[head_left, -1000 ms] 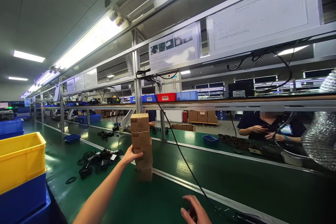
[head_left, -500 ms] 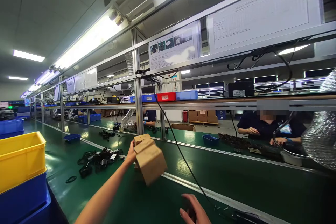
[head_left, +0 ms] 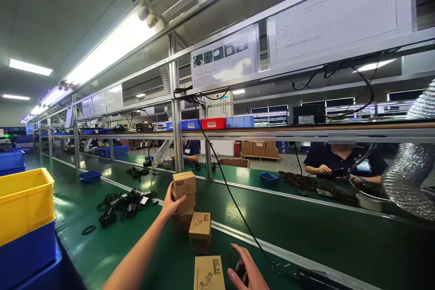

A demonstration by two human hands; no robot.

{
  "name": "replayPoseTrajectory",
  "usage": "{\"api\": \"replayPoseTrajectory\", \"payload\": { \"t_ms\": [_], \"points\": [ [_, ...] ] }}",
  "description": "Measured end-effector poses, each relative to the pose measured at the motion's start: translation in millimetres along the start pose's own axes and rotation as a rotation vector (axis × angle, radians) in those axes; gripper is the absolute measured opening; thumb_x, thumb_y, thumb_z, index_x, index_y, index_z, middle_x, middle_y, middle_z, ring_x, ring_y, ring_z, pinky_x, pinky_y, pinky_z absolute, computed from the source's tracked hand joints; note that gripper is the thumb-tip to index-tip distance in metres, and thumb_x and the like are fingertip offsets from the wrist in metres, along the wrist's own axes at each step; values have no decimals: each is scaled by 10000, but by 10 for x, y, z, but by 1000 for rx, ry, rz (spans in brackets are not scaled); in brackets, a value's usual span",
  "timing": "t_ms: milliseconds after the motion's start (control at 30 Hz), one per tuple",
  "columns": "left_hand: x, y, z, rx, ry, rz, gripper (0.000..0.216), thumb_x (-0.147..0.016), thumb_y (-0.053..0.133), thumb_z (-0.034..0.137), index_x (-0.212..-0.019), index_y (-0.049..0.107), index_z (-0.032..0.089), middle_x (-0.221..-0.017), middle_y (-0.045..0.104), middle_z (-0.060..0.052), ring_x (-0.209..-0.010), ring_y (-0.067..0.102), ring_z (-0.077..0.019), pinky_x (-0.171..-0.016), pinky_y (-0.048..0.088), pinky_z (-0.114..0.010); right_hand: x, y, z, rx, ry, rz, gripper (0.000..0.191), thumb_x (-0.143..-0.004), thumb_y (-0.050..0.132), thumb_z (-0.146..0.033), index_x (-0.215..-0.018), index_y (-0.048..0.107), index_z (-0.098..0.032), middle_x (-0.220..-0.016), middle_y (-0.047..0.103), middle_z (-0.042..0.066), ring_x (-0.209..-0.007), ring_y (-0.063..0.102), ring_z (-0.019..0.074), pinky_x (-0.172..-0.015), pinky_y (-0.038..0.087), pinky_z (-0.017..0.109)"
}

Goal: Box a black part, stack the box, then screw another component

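Observation:
My left hand is wrapped round the side of a short stack of small cardboard boxes, its thumb lying across the front below the top box. That top box bears "DC 45" print. Just right of the stack stands another printed cardboard box, apart from my fingers. Nearest to me, a third "DC 45" box is cut off by the bottom edge of the view. Beside it my right hand hovers with thumb and fingers apart, holding nothing.
Black cables lie heaped on the green bench at left. Yellow and blue bins are stacked on the near left. A black cord hangs diagonally in front. Across the bench a person works beside a silver duct.
A box that was tilted and blurred beside the stack is gone from the air; separate boxes now stand to its right and in front. My left hand has stayed at the stack.

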State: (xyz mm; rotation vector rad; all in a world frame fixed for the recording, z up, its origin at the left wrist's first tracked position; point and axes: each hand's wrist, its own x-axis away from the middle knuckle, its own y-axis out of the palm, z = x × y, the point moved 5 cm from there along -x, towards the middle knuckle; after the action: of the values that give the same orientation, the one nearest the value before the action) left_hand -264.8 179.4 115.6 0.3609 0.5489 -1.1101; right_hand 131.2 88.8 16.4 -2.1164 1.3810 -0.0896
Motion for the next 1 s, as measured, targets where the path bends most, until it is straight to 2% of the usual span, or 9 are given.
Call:
{"api": "replayPoseTrajectory", "payload": {
  "t_ms": [200, 333, 600, 700, 767, 800, 867, 900, 1000],
  "points": [
    [-103, -220, 19, 73, -76, -258, 980, -669, 911, 594, -1487, 531, 213, -1444, 630, -164, -1395, 551, -386, -1181, 451, -573, 4, 6, -20, -24, -19, -5, 765, -963, 510, -706, -1563, 403, -244, -1459, 481, 132, -1023, 620, 229, -841, 527, 347],
    [-98, -348, -82, 99, -115, -316, 1038, -704, 897, 586, -1570, 447, 232, -1488, 600, -170, -1436, 518, -369, -1187, 445, -575, 6, 5, -32, -19, -32, -11, 740, -976, 498, -693, -1548, 419, -231, -1433, 509, 129, -994, 623, 218, -821, 514, 339],
    [28, -393, -216, 81, -117, -356, 1243, -605, 960, 587, -1625, 342, 238, -1444, 627, -201, -1391, 559, -393, -1227, 359, -609, 36, -15, -93, 12, 7, -34, 775, -973, 461, -725, -1551, 420, -210, -1360, 560, 139, -972, 614, 218, -833, 493, 346],
    [81, -438, -188, 36, -150, -302, 1244, -607, 953, 595, -1624, 325, 253, -1535, 521, -236, -1491, 427, -437, -1224, 306, -667, 31, -10, -86, -1, 0, -25, 771, -970, 469, -723, -1546, 430, -212, -1374, 557, 142, -977, 617, 222, -829, 497, 346],
    [170, -471, -73, -67, -88, -152, 1100, -697, 893, 597, -1599, 354, 272, -1605, 413, -223, -1553, 309, -433, -1225, 282, -671, 19, -8, -66, -1, -4, -22, 766, -968, 470, -725, -1540, 438, -217, -1379, 554, 140, -981, 619, 225, -833, 499, 348],
    [246, -471, 31, -140, -15, -55, 973, -766, 840, 589, -1570, 391, 274, -1601, 405, -205, -1546, 319, -414, -1217, 308, -647, 12, -5, -54, -2, 3, -28, 765, -968, 467, -729, -1542, 436, -223, -1384, 551, 138, -985, 619, 226, -836, 498, 349],
    [465, -366, 303, -291, 162, 60, 672, -890, 724, 542, -1458, 502, 261, -1480, 507, -168, -1417, 482, -359, -1140, 428, -566, 4, -2, -39, -5, 21, -46, 769, -968, 460, -738, -1546, 430, -232, -1393, 543, 137, -990, 617, 228, -839, 494, 353],
    [591, -249, 442, -344, 228, 35, 536, -924, 688, 504, -1379, 560, 251, -1379, 568, -149, -1313, 559, -330, -1080, 479, -525, 3, -2, -41, -5, 26, -54, 769, -969, 454, -740, -1546, 429, -233, -1394, 542, 138, -991, 615, 229, -839, 491, 356],
    [960, 224, 783, -421, 251, -283, 271, -951, 649, 401, -1160, 678, 231, -1263, 603, -122, -1204, 604, -290, -1049, 503, -465, 19, -17, -86, 5, 11, -53, 753, -973, 441, -737, -1523, 454, -224, -1388, 549, 142, -998, 614, 234, -846, 489, 361]
  ]
}}
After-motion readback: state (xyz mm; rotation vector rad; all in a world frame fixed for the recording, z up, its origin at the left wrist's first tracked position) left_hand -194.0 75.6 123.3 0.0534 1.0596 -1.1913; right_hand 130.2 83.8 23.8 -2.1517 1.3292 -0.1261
